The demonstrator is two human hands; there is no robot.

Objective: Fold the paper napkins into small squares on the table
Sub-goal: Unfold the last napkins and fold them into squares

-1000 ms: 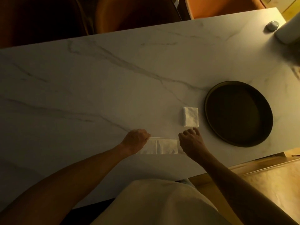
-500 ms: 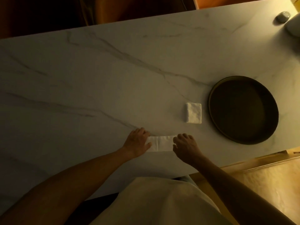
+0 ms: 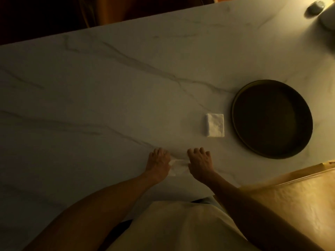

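A white paper napkin (image 3: 178, 167) lies near the front edge of the marble table (image 3: 108, 98), only a narrow part of it showing between my hands. My left hand (image 3: 158, 163) covers its left end and my right hand (image 3: 199, 163) covers its right end, both pressing down on it with curled fingers. A folded square napkin (image 3: 215, 125) rests flat on the table beyond my right hand, just left of the tray.
A dark round tray (image 3: 235, 113) sits at the right, near the table's right edge. A small grey object (image 3: 314, 5) and a pale rounded object (image 3: 328, 20) stand at the far right corner. Chairs lie beyond the far edge.
My hands have come closer together, with my right hand sliding left, and the strip of napkin visible between them has become much shorter.
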